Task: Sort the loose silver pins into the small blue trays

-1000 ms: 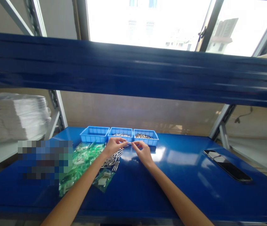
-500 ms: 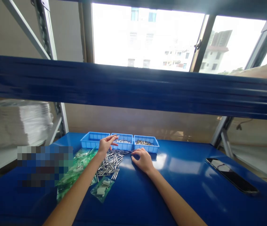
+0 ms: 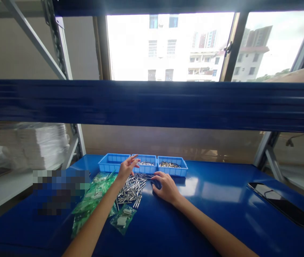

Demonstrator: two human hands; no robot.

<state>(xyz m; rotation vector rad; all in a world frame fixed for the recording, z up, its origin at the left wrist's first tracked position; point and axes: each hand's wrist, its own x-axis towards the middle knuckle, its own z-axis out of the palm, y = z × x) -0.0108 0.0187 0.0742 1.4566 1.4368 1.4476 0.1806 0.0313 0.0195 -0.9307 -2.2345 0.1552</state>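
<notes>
My left hand point(image 3: 126, 168) is raised with its fingers spread, just in front of the left and middle blue trays and above a heap of small metal pins point(image 3: 131, 189) on the blue table point(image 3: 210, 200). It holds nothing that I can see. My right hand point(image 3: 166, 186) rests on the table to the right of the pins, fingers curled down at the heap's edge. Three small blue trays stand in a row behind: the left tray point(image 3: 113, 162), the middle tray point(image 3: 146, 164) and the right tray point(image 3: 172, 166); the last two hold metal pins.
Green plastic bags point(image 3: 94, 194) with small parts lie left of the pins, one small bag point(image 3: 123, 219) nearer me. A black phone point(image 3: 284, 205) lies at the right. A blue shelf beam point(image 3: 152, 103) crosses overhead. White stacked material point(image 3: 36, 142) sits at the left.
Both hands were pinching a pin together; they have parted. The left hand lifted toward the trays and opened, the right dropped onto the table. The view tilted upward.
</notes>
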